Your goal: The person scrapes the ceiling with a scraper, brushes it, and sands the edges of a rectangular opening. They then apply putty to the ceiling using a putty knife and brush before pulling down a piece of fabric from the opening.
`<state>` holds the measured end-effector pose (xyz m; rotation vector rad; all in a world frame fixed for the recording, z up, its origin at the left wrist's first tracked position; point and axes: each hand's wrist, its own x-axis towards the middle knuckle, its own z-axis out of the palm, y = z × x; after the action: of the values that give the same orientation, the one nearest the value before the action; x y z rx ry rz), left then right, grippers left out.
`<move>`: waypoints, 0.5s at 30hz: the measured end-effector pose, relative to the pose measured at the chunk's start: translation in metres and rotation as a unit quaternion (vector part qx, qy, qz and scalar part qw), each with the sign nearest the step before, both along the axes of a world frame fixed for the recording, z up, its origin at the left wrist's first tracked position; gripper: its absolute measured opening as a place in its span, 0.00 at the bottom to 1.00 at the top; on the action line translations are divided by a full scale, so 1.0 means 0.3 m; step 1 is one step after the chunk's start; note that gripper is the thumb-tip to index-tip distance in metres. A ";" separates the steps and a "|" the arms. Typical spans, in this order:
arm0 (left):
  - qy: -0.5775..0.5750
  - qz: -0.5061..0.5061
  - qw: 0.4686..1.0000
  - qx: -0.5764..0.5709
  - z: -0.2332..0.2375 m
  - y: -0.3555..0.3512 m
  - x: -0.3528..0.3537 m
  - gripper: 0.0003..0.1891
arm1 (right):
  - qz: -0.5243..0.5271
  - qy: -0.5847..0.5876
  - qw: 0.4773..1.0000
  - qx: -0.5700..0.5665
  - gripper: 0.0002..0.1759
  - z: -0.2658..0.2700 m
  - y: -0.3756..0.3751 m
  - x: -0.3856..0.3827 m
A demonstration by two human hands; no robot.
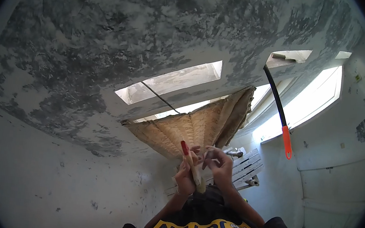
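Both hands are raised in front of my chest. My left hand (186,176) is wrapped around a slim brush-like tool (195,172), slanted with its red end up and its pale, rounded end down. Close beside it on the right, my right hand (220,166) has thumb and fingers bent together in a pinch. A small pale bit shows at those fingertips, too small to name. Behind the hands a beige, stained cloth sheet (190,128) spreads out in folds.
A black pole with an orange grip (287,145) slants down from a wall opening. A small roller-like piece (279,56) lies in that opening. White slatted boards (248,167) stand behind my right hand. The patchy grey and white wall (89,28) has several bright openings.
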<state>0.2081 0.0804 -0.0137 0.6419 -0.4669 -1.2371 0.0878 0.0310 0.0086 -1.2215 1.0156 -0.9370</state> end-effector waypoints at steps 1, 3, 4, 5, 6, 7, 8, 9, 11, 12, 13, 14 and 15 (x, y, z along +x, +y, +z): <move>0.007 0.054 0.998 0.043 0.013 -0.003 -0.016 0.23 | -0.017 -0.046 0.998 0.034 0.20 -0.022 -0.005 -0.016; 0.106 -0.021 0.993 -0.042 -0.042 0.002 0.017 0.22 | -0.013 -0.106 0.991 0.083 0.15 -0.020 -0.011 -0.050; 0.203 -0.094 0.967 -0.126 -0.065 0.007 0.033 0.20 | -0.015 -0.106 0.991 0.082 0.15 -0.006 -0.012 -0.057; 0.203 -0.096 0.966 -0.126 -0.086 0.021 0.043 0.20 | 0.004 -0.094 0.992 0.089 0.15 0.007 -0.009 -0.063; 0.051 -0.092 0.993 -0.043 -0.076 0.031 0.050 0.16 | 0.024 -0.081 0.992 0.096 0.15 0.015 -0.005 -0.065; -0.102 -0.084 0.990 0.040 -0.062 0.039 0.053 0.13 | 0.024 -0.082 0.992 0.095 0.15 0.018 0.003 -0.060; -0.103 -0.083 0.990 0.038 -0.021 0.038 0.047 0.13 | 0.038 -0.093 0.991 0.092 0.15 0.019 0.011 -0.052; -0.148 -0.087 0.980 0.097 0.030 0.033 0.036 0.11 | 0.051 -0.104 0.989 0.088 0.16 0.022 0.013 -0.047; -0.192 -0.088 0.965 0.155 0.056 0.026 0.022 0.11 | 0.053 -0.093 0.990 0.086 0.16 0.054 -0.001 -0.053; -0.219 -0.068 0.961 0.156 0.050 0.020 0.017 0.09 | 0.053 -0.082 0.992 0.085 0.16 0.065 -0.011 -0.057; -0.246 -0.048 0.955 0.157 0.043 0.012 0.014 0.08 | 0.055 -0.084 0.991 0.084 0.16 0.068 -0.024 -0.061; -0.247 -0.046 0.955 0.156 0.033 0.009 0.019 0.08 | 0.078 -0.077 0.990 0.086 0.15 0.069 -0.039 -0.067; -0.278 -0.039 0.948 0.152 0.021 0.011 0.033 0.08 | 0.102 -0.071 0.988 0.088 0.15 0.070 -0.053 -0.070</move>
<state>0.2180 0.0836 -0.0074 1.2622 -0.7811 -1.2048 0.0669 0.0151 0.0296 -1.0737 0.8249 -0.7464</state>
